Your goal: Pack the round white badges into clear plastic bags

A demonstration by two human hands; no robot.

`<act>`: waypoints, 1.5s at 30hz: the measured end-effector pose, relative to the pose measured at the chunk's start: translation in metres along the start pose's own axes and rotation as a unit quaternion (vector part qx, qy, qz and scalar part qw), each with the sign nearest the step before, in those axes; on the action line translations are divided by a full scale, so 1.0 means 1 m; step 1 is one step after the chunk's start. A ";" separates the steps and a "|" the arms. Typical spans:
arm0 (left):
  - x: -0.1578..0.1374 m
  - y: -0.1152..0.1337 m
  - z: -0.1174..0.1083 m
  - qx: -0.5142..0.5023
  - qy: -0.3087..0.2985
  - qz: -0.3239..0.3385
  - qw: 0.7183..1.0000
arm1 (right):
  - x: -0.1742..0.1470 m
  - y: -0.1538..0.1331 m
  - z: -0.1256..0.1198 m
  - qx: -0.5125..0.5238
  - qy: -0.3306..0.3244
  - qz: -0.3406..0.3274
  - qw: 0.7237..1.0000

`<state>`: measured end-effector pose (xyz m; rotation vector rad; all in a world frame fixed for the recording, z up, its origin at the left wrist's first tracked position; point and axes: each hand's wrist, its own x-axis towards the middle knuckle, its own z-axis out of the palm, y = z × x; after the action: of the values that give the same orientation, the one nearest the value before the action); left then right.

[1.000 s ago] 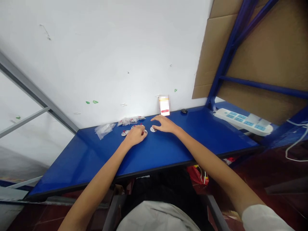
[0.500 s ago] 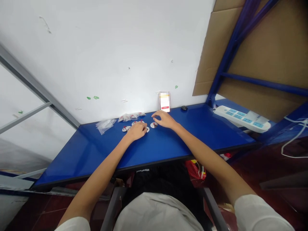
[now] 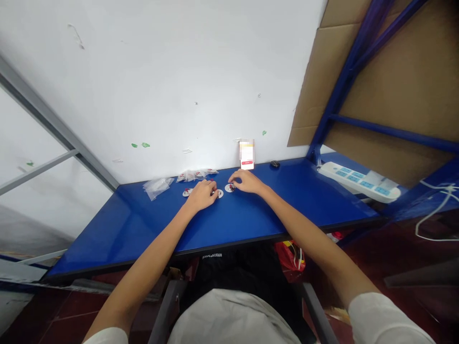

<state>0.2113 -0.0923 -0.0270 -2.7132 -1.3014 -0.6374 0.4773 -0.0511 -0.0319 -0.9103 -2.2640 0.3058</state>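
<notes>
My left hand rests palm down, its fingers bent loosely at the edge of a round white disc with small items on it. The hand partly covers that disc, and no firm grip shows. My right hand curves over another white disc bearing small red and dark metallic pieces. A gap shows between its thumb and forefinger, which are close to those pieces. Left of my left hand, a further disc with a red bit is partly hidden.
Several small filled clear bags lie along the wall, left of a propped-up phone. Flat clear plastic bags are at the left. A black mouse and a white power strip are on the right of the blue table.
My right hand has come down closer to the disc beneath it, its fingertips now near the red pieces. My left hand has stayed almost in place. The view has shifted slightly.
</notes>
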 end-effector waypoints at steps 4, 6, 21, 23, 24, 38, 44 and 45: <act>-0.001 0.000 -0.001 -0.007 0.014 0.005 1.000 | -0.002 0.004 0.003 -0.003 -0.051 -0.020 0.998; -0.001 0.002 -0.002 -0.010 0.006 0.011 1.000 | -0.002 0.008 0.005 0.001 -0.061 -0.024 0.998; -0.002 0.006 -0.009 -0.013 0.013 0.028 0.999 | 0.002 0.011 0.007 0.003 -0.055 -0.012 0.998; -0.002 0.008 -0.007 -0.004 0.018 0.025 1.000 | 0.002 0.009 0.007 0.017 -0.067 -0.010 0.998; -0.001 0.008 -0.006 -0.002 0.016 0.026 1.000 | 0.002 0.008 0.007 0.025 -0.075 -0.012 0.997; 0.001 0.014 0.007 -0.017 -0.019 0.003 1.000 | -0.001 0.007 0.007 0.063 -0.106 -0.011 0.992; 0.000 0.013 0.008 -0.020 -0.013 0.007 1.000 | -0.001 0.006 0.007 0.076 -0.110 -0.017 0.991; 0.000 0.013 0.008 -0.021 -0.013 0.006 1.000 | -0.001 0.006 0.007 0.076 -0.110 -0.018 0.991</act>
<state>0.2240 -0.0992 -0.0329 -2.7698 -1.2900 -0.6364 0.4764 -0.0475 -0.0398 -0.7871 -2.4156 0.5801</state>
